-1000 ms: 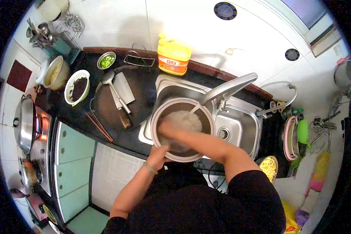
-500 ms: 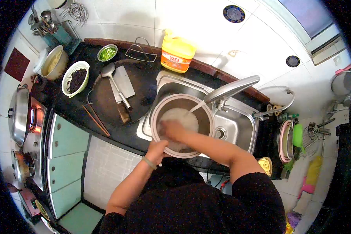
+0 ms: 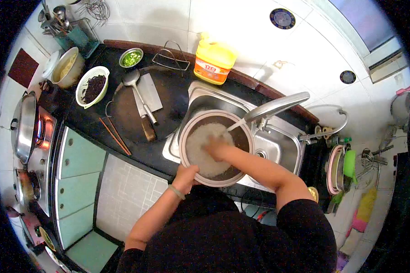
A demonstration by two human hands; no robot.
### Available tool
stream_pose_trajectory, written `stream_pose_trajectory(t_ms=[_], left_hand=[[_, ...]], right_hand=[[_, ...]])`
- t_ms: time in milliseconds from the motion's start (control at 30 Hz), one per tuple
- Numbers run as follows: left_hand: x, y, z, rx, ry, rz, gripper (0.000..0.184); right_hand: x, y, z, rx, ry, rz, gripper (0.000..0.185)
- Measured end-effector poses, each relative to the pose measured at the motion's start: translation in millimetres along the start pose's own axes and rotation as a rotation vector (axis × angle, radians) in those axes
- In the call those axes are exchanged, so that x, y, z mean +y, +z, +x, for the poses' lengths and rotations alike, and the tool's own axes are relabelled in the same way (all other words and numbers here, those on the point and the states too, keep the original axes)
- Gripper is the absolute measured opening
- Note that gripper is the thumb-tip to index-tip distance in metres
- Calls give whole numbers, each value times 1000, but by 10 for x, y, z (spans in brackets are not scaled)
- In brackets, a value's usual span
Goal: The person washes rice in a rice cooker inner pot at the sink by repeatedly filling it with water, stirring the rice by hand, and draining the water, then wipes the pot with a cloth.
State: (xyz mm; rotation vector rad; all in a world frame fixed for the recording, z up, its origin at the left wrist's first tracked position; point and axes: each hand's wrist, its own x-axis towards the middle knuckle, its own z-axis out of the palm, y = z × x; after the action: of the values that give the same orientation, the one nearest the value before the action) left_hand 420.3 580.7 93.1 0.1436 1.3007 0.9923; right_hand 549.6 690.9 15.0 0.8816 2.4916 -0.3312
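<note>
A round pot (image 3: 248, 152) with a pale pinkish rim stands over the left sink basin. Water runs into it from the faucet (image 3: 276, 108). Inside lies a whitish, cloudy mass (image 3: 200, 154) that looks like rice in water. My left hand (image 3: 185, 178) grips the pot's near-left rim, thumb on top, with a band on the wrist. Down in the cloudy contents is my right hand (image 3: 217, 148), its fingers blurred and partly submerged.
Left of the sink, a cleaver (image 3: 149, 93) and a metal spatula (image 3: 132, 78) lie on a round dark board (image 3: 168, 109). Chopsticks (image 3: 115, 137), a white basket (image 3: 105, 76), and a small bowl of chopped greens (image 3: 132, 58) are nearby. A yellow jug (image 3: 215, 59) stands behind. A lidded pan (image 3: 26, 129) sits over a lit burner.
My right hand has shifted slightly right and up within the pot, and the pale contents spread wider. My left hand keeps hold of the rim. The whole view has shifted a little.
</note>
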Motion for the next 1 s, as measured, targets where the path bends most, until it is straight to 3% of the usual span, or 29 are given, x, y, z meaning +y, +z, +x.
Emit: stream_pose_trajectory(t_ms=[33, 67, 133, 233, 300, 367, 400, 467, 533, 567, 633, 667, 733, 800, 900, 933, 967, 1000], left_hand=[[-10, -7, 13, -1, 3, -8, 11], [-34, -31, 42, -28, 9, -9, 11], [-56, -42, 55, -60, 6, -4, 10], [-39, -43, 34, -60, -31, 14, 11], [-49, -33, 34, 26, -12, 29, 12], [-94, -48, 77, 9, 16, 0, 13], [-118, -40, 87, -12, 32, -24, 13], [-111, -73, 95, -52, 25, -3, 16], [-103, -88, 84, -89, 13, 32, 19], [-98, -95, 70, -89, 0, 36, 19], [-64, -81, 27, -91, -8, 48, 20], [-41, -43, 6, -55, -2, 36, 18], [-33, -31, -9, -15, 3, 12, 17], [-60, -38, 7, -37, 21, -15, 17], [-101, -124, 84, -68, -19, 110, 21], [-93, -147, 101, -69, -21, 118, 21], [-77, -165, 115, -119, -54, 120, 33], [-63, -173, 113, -169, -88, 123, 46]], right_hand=[[-27, 67, -2, -2, -2, -8, 42], [-78, 152, 3, -232, -151, 92, 41], [-167, 401, 159, -465, -292, 202, 41], [-279, 457, 329, -36, -155, 483, 40], [-125, -316, -50, 276, 10, 115, 36], [-6, -37, 21, 158, 95, 165, 37], [-23, 87, 45, -238, -98, 70, 39], [-105, 343, 82, -637, -285, -26, 41], [-288, 420, 93, -233, -338, 228, 39], [-286, 435, 127, -232, -336, 240, 39], [-218, -63, 129, 91, -139, 239, 31], [-156, -239, 112, 99, -139, 238, 31], [30, -432, -3, -101, -116, 280, 25], [279, -400, -132, -43, -11, 165, 25], [488, -490, -50, -232, 140, 111, 26], [490, -484, 39, -40, 313, 338, 25], [464, -471, 133, 159, 485, 564, 25], [366, -472, 263, 104, 413, 577, 24]])
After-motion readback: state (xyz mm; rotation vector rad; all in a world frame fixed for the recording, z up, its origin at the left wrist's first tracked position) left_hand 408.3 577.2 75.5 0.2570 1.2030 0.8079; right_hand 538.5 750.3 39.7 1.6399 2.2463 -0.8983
